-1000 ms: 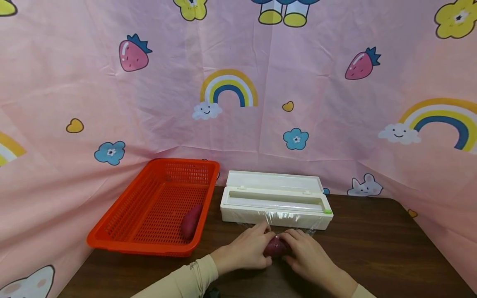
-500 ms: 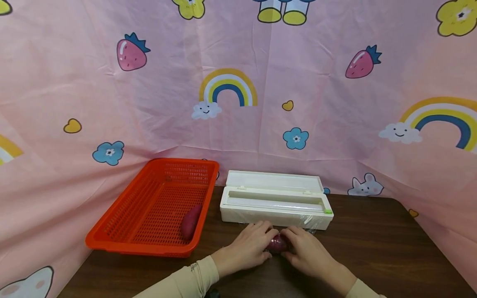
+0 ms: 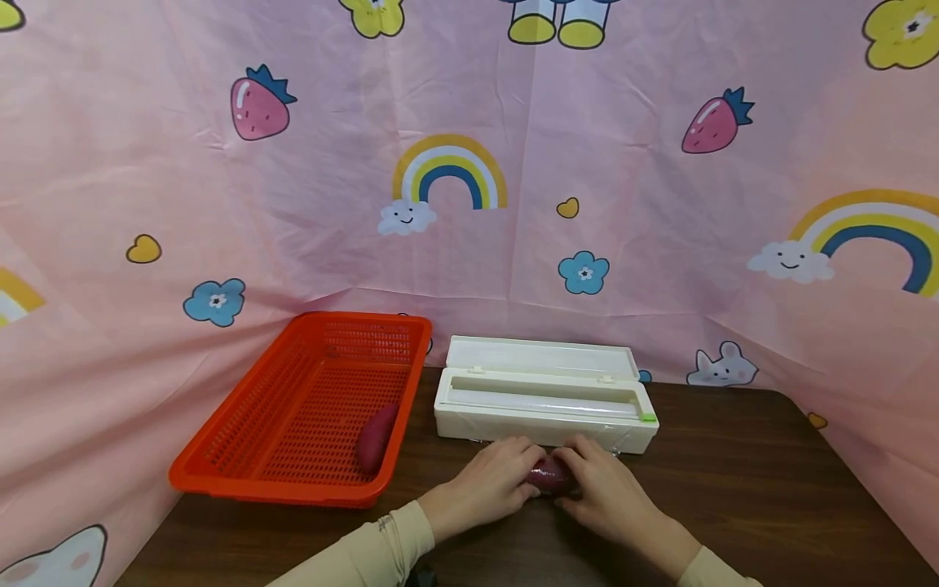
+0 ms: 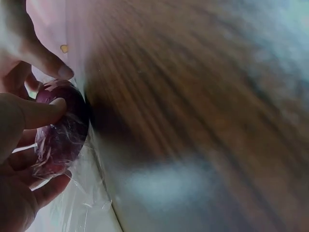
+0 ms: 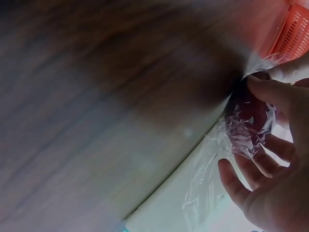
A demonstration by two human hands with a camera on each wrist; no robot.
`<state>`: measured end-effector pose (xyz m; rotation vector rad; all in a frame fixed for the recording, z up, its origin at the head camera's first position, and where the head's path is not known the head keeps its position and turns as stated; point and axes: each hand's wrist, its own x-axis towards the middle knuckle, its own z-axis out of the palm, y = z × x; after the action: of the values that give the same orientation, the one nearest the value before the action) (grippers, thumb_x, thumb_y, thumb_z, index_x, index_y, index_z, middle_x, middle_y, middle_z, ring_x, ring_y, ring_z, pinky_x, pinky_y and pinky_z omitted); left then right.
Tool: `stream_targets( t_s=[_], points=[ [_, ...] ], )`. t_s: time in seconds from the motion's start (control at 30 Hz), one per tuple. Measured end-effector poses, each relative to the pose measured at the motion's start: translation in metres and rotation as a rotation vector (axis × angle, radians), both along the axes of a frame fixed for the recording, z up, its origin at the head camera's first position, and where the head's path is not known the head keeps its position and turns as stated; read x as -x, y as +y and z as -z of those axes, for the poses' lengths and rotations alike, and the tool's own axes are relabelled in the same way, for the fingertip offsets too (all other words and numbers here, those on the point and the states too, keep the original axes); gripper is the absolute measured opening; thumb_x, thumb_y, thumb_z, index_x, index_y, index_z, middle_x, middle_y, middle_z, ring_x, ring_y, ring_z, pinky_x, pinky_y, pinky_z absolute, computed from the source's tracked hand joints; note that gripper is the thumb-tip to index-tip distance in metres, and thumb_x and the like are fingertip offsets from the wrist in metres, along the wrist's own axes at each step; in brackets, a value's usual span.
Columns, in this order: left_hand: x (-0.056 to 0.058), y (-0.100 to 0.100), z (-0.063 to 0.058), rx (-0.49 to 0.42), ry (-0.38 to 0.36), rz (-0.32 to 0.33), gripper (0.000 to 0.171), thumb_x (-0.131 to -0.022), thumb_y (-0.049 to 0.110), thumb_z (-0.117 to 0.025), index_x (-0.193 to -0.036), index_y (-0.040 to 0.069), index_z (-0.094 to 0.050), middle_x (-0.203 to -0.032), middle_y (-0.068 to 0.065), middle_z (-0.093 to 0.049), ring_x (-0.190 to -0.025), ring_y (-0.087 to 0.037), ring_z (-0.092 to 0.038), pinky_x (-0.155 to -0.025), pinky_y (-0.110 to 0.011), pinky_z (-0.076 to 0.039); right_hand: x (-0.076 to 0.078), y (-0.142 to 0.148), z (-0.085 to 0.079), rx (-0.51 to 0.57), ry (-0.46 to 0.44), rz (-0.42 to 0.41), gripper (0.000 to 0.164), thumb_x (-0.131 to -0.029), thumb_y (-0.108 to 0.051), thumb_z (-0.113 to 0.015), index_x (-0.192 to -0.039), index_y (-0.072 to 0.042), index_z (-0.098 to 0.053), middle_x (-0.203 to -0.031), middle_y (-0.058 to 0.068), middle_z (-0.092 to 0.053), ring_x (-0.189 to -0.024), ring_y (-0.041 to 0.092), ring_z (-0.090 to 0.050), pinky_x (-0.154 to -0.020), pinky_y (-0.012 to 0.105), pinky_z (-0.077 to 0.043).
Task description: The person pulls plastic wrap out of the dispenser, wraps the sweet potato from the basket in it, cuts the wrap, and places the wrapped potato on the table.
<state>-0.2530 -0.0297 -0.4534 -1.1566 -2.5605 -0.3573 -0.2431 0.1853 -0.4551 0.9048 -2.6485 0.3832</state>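
Observation:
Between both hands, just in front of the white film box, lies a reddish-purple sweet potato [image 3: 552, 475] wrapped in clear cling film. My left hand [image 3: 490, 483] grips its left end, thumb on the near side and fingers over the top. At the other end my right hand [image 3: 610, 499] grips it the same way. Crinkled film covers the sweet potato [image 4: 65, 123] in the left wrist view. In the right wrist view, loose cling film [image 5: 205, 179] trails from it along the box. The fingers hide both its ends in the head view.
The white cling film box [image 3: 546, 424] stands behind the hands, lid up, with a film roll [image 3: 543, 403] inside. To the left, an orange-red basket [image 3: 275, 487] holds another sweet potato [image 3: 377, 438]. Patterned cloth [image 3: 469, 261] hangs behind the dark wooden table [image 3: 763, 473].
Both hands have shifted slightly on the sweet potato, turning it in place. The stretched film between it and the box, plain one second ago, now shows far less.

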Motion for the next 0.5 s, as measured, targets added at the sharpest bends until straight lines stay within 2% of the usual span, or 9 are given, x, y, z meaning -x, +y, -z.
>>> stream_targets(
  t_s=[0.17,0.3,0.4,0.5],
  points=[
    [0.0027,0.0038,0.0019,-0.039,0.000,0.025,0.030,-0.087,0.023,-0.081,-0.111,0.012,-0.067,-0.101,0.003,-0.069,-0.090,-0.007,-0.063,-0.079,-0.023,-0.052,0.0019,0.0032,0.0014,-0.001,0.008,0.010,0.056,-0.065,-0.023,-0.095,-0.113,-0.014,-0.067,-0.107,-0.004,-0.063,-0.096,0.011,-0.061,-0.081,0.037,-0.055],
    [0.0043,0.0055,0.0017,-0.060,-0.083,0.016,0.030,-0.089,0.024,-0.079,-0.113,0.012,-0.067,-0.101,0.004,-0.069,-0.087,-0.002,-0.061,-0.075,-0.018,-0.050,0.0031,0.0056,0.0015,0.013,0.016,0.022,0.053,-0.065,-0.021,-0.094,-0.111,-0.015,-0.068,-0.105,-0.005,-0.063,-0.093,0.011,-0.062,-0.080,0.036,-0.055],
    [0.0038,0.0030,-0.0008,-0.072,-0.129,-0.030,0.032,-0.089,0.030,-0.079,-0.114,0.013,-0.067,-0.103,0.004,-0.068,-0.088,-0.002,-0.059,-0.075,-0.017,-0.049,0.0035,0.0060,0.0018,0.018,0.004,0.020,0.051,-0.066,-0.021,-0.094,-0.110,-0.015,-0.069,-0.104,-0.005,-0.063,-0.090,0.010,-0.062,-0.078,0.035,-0.055],
    [0.0031,-0.0040,-0.0034,-0.166,-0.060,-0.100,0.028,-0.090,0.031,-0.078,-0.110,0.014,-0.070,-0.103,0.004,-0.067,-0.091,-0.006,-0.059,-0.076,-0.021,-0.050,0.0039,0.0070,0.0026,0.018,0.011,0.016,0.051,-0.066,-0.021,-0.094,-0.110,-0.015,-0.068,-0.104,-0.005,-0.063,-0.089,0.009,-0.062,-0.077,0.033,-0.054]
  ],
)
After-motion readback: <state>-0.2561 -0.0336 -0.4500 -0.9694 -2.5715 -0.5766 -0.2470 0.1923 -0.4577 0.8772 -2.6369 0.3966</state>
